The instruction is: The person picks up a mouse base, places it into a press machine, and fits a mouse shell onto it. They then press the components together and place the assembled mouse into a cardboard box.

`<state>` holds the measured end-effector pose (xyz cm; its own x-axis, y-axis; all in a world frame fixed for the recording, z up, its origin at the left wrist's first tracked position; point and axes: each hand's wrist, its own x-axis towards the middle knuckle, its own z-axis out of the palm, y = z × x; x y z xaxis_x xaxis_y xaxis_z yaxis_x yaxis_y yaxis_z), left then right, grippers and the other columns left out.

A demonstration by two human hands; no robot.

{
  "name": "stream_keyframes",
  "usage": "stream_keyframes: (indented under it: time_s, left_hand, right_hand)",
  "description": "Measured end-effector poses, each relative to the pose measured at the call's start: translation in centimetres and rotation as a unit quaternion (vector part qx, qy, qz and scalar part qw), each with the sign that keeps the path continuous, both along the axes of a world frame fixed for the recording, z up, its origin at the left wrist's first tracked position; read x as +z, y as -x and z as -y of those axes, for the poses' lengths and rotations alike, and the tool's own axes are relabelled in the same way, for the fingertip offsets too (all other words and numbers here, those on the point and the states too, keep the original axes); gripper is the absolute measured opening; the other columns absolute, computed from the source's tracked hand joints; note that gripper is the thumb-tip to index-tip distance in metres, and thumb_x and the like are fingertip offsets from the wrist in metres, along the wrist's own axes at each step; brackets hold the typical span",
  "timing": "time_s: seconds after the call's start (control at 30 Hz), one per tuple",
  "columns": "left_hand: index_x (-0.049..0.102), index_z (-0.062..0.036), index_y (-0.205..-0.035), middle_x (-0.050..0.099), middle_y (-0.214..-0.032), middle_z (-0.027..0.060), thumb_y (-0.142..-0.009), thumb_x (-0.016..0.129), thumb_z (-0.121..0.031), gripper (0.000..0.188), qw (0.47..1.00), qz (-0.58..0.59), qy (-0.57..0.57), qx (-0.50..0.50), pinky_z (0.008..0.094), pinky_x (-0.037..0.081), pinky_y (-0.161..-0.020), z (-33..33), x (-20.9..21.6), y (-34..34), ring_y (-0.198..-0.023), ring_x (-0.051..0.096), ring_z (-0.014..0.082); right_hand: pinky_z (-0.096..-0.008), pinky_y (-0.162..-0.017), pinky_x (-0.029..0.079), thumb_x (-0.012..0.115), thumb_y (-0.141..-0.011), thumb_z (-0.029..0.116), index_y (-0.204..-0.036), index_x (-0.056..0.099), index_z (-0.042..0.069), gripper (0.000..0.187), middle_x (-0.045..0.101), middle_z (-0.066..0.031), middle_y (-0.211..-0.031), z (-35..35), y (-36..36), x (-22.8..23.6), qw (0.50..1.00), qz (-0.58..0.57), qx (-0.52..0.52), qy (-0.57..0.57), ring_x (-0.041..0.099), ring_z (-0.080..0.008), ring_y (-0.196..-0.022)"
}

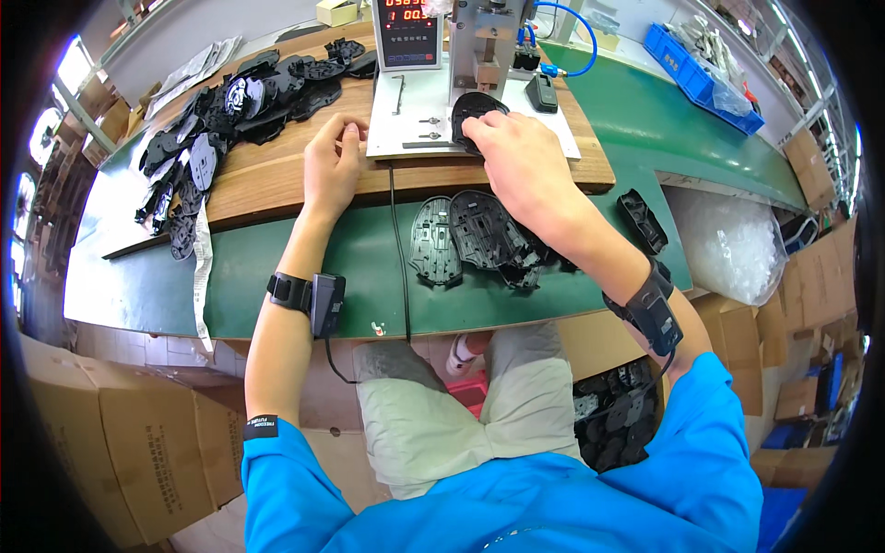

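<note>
My right hand (524, 157) grips a black plastic shell (472, 118), rounded like a computer mouse cover. The shell lies on the white base plate (387, 143) under the metal press head (489, 55). Its right part is hidden by my fingers. My left hand (334, 166) rests at the left edge of the plate with its fingers curled together, and nothing shows in it. On the green table in front of me lie a black ribbed shell (435, 241) and several more black shells (484, 230), partly overlapping.
A heap of black plastic parts (267, 92) covers the wooden board's left side. A digital display box (408, 37) stands behind the plate. A black part (643, 221) lies on the right; a blue bin (705, 78) is farther back. A black cable (396, 249) crosses the table.
</note>
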<state>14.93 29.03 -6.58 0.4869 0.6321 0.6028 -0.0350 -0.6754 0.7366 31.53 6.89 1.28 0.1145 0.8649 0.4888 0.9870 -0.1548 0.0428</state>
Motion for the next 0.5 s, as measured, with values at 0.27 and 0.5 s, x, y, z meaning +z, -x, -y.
stream_keyframes:
  time_s: [0.27, 0.5]
  left_hand:
    - [0.068, -0.0042, -0.119, 0.073, -0.114, 0.013, -0.099, 0.062, -0.01, 0.022, 0.961, -0.138, -0.219, 0.098, 0.0414, 0.051, -0.092, -0.4, 1.0, 1.0, -0.103, 0.067, 0.027]
    - [0.049, -0.001, -0.154, 0.044, -0.163, 0.0219, -0.097, 0.063, -0.023, 0.063, 0.859, -0.274, -0.283, 0.328, 0.0567, 0.028, -0.126, -4.9, -1.9, 3.1, -0.154, 0.037, 0.0374]
  right_hand:
    - [-0.0459, -0.089, 0.059, 0.064, -0.085, -0.004, -0.108, 0.072, 0.006, 0.027, 0.073, -0.0124, -0.101, 0.2, -0.3, 0.5, 0.999, -0.037, 0.003, -0.007, 0.071, -0.0332, -0.1]
    - [-0.0478, -0.091, 0.057, 0.065, -0.081, -0.007, -0.112, 0.073, 0.005, 0.034, 0.073, -0.0137, -0.104, 0.2, 0.1, 0.1, 0.998, -0.059, -0.003, -0.015, 0.069, -0.0353, -0.102]
